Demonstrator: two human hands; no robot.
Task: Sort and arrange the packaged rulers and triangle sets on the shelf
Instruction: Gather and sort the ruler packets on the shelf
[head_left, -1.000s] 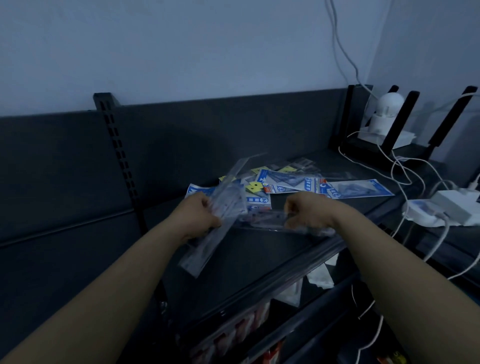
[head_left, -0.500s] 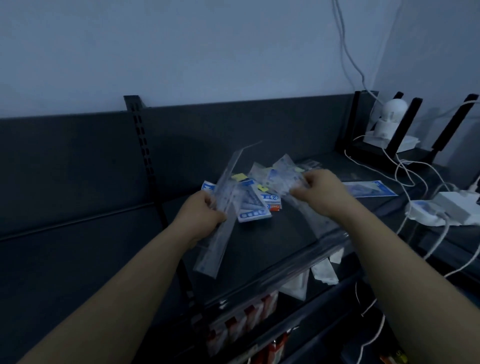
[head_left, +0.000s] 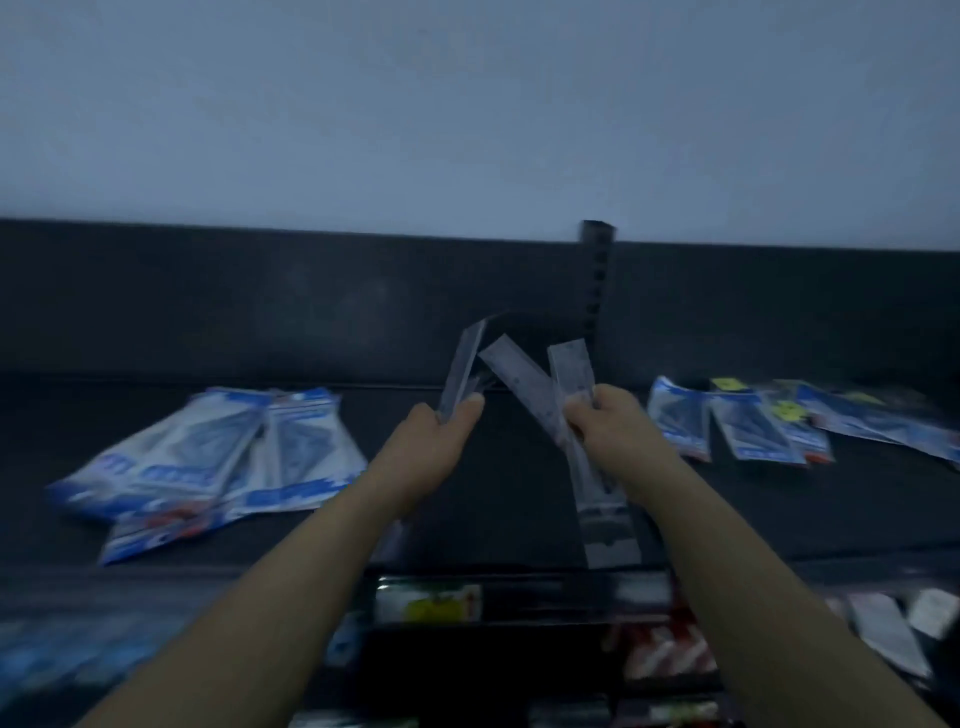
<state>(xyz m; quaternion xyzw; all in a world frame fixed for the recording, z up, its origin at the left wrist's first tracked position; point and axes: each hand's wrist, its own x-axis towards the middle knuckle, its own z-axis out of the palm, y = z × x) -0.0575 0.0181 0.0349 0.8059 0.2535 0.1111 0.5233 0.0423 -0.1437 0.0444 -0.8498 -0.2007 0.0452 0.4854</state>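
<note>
Sorting looks roughly midway: left hand (head_left: 441, 434) grips one ruler (head_left: 461, 370), right hand (head_left: 610, 431) grips two crossed rulers (head_left: 571, 382) above the shelf (head_left: 493, 519); triangle sets (head_left: 208, 457) lie heaped left, others (head_left: 753, 428) scattered right.

A pale blue-grey wall (head_left: 467, 104) fills the upper half of the view. Below it runs a dark back panel (head_left: 260, 301), with a slotted black upright (head_left: 597, 280) rising right of centre. On the lower tier, a small packet with yellow-green print (head_left: 428, 603) sits near the middle. Red-and-white striped packets (head_left: 670, 657) lie to its right, and pale flat packets (head_left: 883, 636) lean at the far right (all blurred, print unreadable). A blurred blue mass (head_left: 47, 665) shows at lower left.
</note>
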